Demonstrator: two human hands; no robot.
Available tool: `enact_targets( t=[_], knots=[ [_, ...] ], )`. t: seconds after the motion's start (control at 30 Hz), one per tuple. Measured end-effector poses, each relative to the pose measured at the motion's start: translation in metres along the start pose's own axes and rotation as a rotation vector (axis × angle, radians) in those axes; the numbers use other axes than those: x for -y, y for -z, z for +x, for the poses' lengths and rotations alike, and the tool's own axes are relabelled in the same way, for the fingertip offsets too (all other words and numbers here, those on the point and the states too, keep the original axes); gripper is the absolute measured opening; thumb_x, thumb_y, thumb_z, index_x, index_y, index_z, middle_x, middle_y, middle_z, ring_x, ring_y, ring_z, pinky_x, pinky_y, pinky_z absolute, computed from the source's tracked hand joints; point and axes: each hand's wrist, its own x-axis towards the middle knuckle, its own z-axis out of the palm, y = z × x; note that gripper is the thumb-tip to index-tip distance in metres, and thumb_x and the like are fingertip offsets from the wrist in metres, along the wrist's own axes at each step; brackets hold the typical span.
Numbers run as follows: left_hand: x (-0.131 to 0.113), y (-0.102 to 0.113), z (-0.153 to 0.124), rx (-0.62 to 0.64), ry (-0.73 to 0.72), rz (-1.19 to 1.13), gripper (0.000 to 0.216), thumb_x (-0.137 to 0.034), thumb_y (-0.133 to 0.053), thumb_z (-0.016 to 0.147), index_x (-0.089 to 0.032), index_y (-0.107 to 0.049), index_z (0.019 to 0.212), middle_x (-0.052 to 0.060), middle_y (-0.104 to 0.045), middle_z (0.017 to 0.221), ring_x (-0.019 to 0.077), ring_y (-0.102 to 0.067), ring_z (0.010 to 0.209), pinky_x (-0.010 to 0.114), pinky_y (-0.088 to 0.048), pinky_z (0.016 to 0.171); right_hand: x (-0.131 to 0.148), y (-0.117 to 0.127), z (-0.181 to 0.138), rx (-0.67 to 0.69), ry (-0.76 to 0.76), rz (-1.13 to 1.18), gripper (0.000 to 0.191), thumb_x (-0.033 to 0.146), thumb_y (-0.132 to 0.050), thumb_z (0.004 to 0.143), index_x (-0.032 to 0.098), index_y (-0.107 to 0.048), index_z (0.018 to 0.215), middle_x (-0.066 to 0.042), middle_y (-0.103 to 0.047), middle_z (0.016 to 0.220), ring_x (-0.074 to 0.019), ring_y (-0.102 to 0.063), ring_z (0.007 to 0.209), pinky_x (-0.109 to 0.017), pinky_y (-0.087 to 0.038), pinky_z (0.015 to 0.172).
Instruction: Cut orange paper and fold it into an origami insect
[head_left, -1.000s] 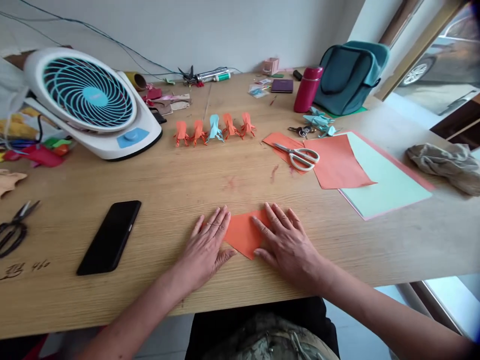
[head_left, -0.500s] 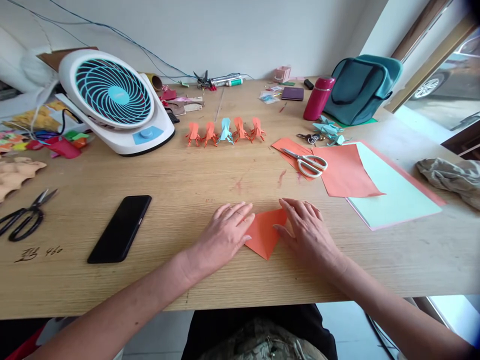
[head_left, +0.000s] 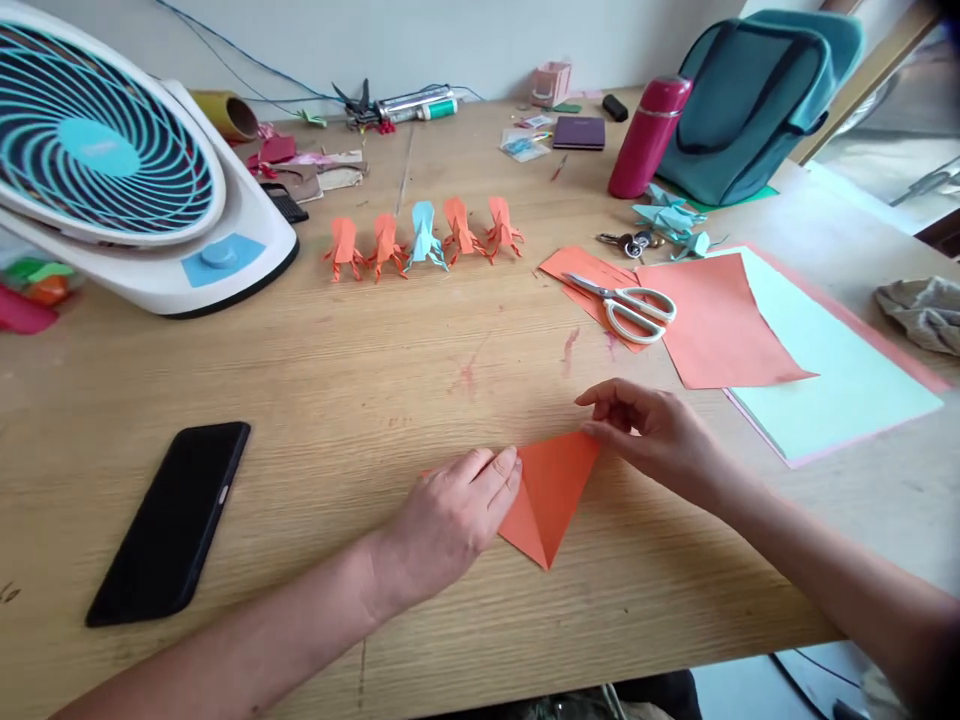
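Note:
A folded orange paper triangle (head_left: 553, 492) lies on the wooden table (head_left: 375, 380) near its front edge, point toward me. My left hand (head_left: 450, 515) rests flat on the paper's left part, fingers together and pressing it down. My right hand (head_left: 660, 435) pinches the paper's upper right corner between thumb and fingers. Both forearms reach in from the bottom of the view.
White-handled scissors (head_left: 630, 305) lie on orange sheets (head_left: 712, 320) beside a pale green sheet (head_left: 832, 370). Several folded paper figures (head_left: 424, 238) stand in a row. A black phone (head_left: 171, 520) lies left, a fan (head_left: 127, 180) far left, a red bottle (head_left: 646, 135) and teal bag (head_left: 750, 95) behind.
The view has moved closer and lower. My right hand slid off the paper to its upper right corner and now pinches it; my left hand stays pressed on the left part.

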Motion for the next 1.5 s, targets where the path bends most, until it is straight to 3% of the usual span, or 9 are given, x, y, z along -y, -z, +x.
enact_targets(
  t=[0.13,0.23,0.47,0.6,0.8,1.0,1.13,1.33,1.5],
  knots=[
    [-0.008,0.003,0.001,0.002,0.047,0.068,0.033,-0.020,-0.052,0.099,-0.006,-0.065,0.125,0.010,-0.069,0.128,0.0210,-0.066,0.096,0.028,-0.060,0.070,0.005,0.007,0.007,0.021,-0.098,0.213,0.029,0.049,-0.066,0.087,0.022,-0.069,0.099,-0.003,-0.064,0.086,-0.0158,-0.057,0.076,-0.027,-0.045,0.062],
    [-0.015,0.006,-0.001,-0.006,0.093,0.026,0.042,-0.038,-0.050,0.101,-0.009,-0.065,0.128,0.009,-0.067,0.132,0.0218,-0.065,0.103,0.031,-0.059,0.080,0.009,0.009,0.006,0.009,-0.151,0.289,0.031,0.051,-0.069,0.086,0.023,-0.070,0.099,-0.004,-0.069,0.095,-0.0167,-0.061,0.085,-0.026,-0.049,0.071],
    [-0.023,0.006,-0.002,0.006,0.169,-0.020,0.042,-0.036,-0.049,0.102,-0.010,-0.062,0.133,0.008,-0.064,0.137,0.0248,-0.058,0.118,0.035,-0.051,0.095,0.018,0.007,-0.002,0.109,-0.166,0.396,0.033,0.052,-0.068,0.086,0.022,-0.069,0.101,-0.005,-0.071,0.091,-0.0165,-0.065,0.078,-0.027,-0.054,0.067],
    [-0.024,0.001,0.001,0.075,0.220,-0.099,0.052,-0.044,-0.044,0.103,-0.008,-0.056,0.138,0.011,-0.059,0.143,0.0284,-0.054,0.125,0.041,-0.048,0.099,0.016,-0.001,-0.005,0.175,-0.118,0.477,0.026,0.042,-0.072,0.086,0.023,-0.066,0.103,-0.004,-0.071,0.096,-0.0187,-0.067,0.089,-0.030,-0.056,0.077],
    [-0.022,0.000,0.002,0.086,0.225,-0.140,0.055,-0.046,-0.047,0.101,-0.006,-0.054,0.139,0.014,-0.057,0.142,0.0285,-0.053,0.126,0.041,-0.046,0.100,0.014,-0.011,-0.007,0.099,-0.095,0.281,0.017,0.039,-0.064,0.092,0.022,-0.066,0.092,-0.002,-0.069,0.088,-0.0172,-0.063,0.083,-0.029,-0.052,0.073],
    [-0.017,-0.001,-0.001,0.030,0.172,-0.147,0.052,-0.045,-0.051,0.099,-0.004,-0.059,0.131,0.016,-0.062,0.135,0.0288,-0.057,0.122,0.039,-0.047,0.102,0.014,-0.016,-0.010,0.007,-0.078,0.133,0.030,0.043,-0.070,0.087,0.026,-0.064,0.112,-0.001,-0.069,0.088,-0.0168,-0.061,0.078,-0.028,-0.048,0.064],
    [-0.015,-0.002,-0.002,0.036,0.165,-0.173,0.051,-0.042,-0.048,0.101,-0.004,-0.058,0.133,0.017,-0.059,0.140,0.0302,-0.053,0.130,0.040,-0.048,0.103,0.013,-0.019,-0.009,-0.023,-0.087,-0.040,0.027,0.041,-0.069,0.087,0.025,-0.065,0.108,0.001,-0.065,0.077,-0.0158,-0.058,0.068,-0.028,-0.046,0.058],
    [-0.012,-0.005,-0.003,0.029,0.169,-0.223,0.048,-0.034,-0.047,0.101,-0.003,-0.054,0.137,0.018,-0.055,0.145,0.0307,-0.047,0.138,0.042,-0.047,0.107,0.017,-0.020,-0.015,-0.174,0.254,-0.260,0.020,0.026,-0.063,0.092,0.024,-0.061,0.112,-0.001,-0.060,0.086,-0.0146,-0.058,0.070,-0.030,-0.050,0.065],
    [-0.011,-0.005,-0.003,0.006,0.173,-0.209,0.048,-0.034,-0.042,0.103,-0.002,-0.055,0.136,0.017,-0.057,0.142,0.0316,-0.052,0.130,0.043,-0.048,0.103,0.018,-0.022,-0.022,-0.171,0.558,-0.342,0.034,0.007,-0.060,0.090,0.024,-0.058,0.119,-0.006,-0.062,0.099,-0.0169,-0.063,0.085,-0.032,-0.053,0.072]
  ],
)
